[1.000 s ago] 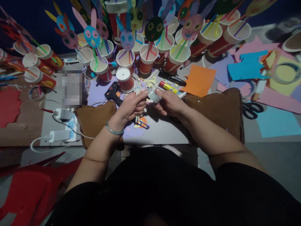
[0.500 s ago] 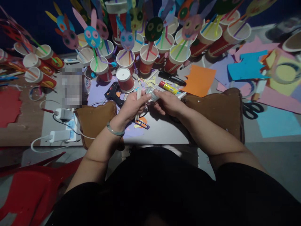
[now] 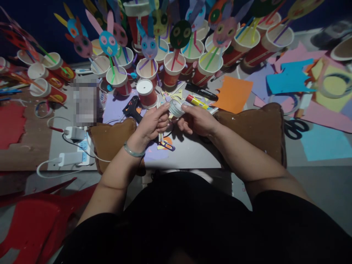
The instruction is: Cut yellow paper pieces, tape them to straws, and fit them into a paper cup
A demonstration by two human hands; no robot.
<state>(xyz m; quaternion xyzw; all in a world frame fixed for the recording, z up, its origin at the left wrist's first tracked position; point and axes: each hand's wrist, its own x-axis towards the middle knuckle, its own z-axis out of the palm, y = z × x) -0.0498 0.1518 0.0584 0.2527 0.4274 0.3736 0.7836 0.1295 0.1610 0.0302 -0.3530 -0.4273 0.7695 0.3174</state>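
My right hand (image 3: 198, 121) pinches a small roll of clear tape (image 3: 176, 109) between thumb and fingers, above the paper scraps. My left hand (image 3: 154, 126) has its fingers curled around pale, thin sticks (image 3: 161, 137), whose lower ends poke out under the fist. Its thumb and fingertip come right up to the near side of the tape roll; whether they grip the tape's end is too small to tell. A black glue gun (image 3: 132, 108) lies just beyond my left hand. A purple utility knife (image 3: 167, 146) rests below it beside an orange paper circle.
Red paper cups (image 3: 174, 69) with paper animal heads on straws crowd the back. A glue stick (image 3: 196, 101), a black marker (image 3: 201, 91) and orange paper (image 3: 233, 95) lie beyond my right hand. Scissors (image 3: 296, 129) are at right; a power strip (image 3: 85, 148) with cables is at left.
The tape roll has turned to show more of its flat side. My left fingers have curled tighter, and the upper ends of the sticks no longer stand up as plainly.
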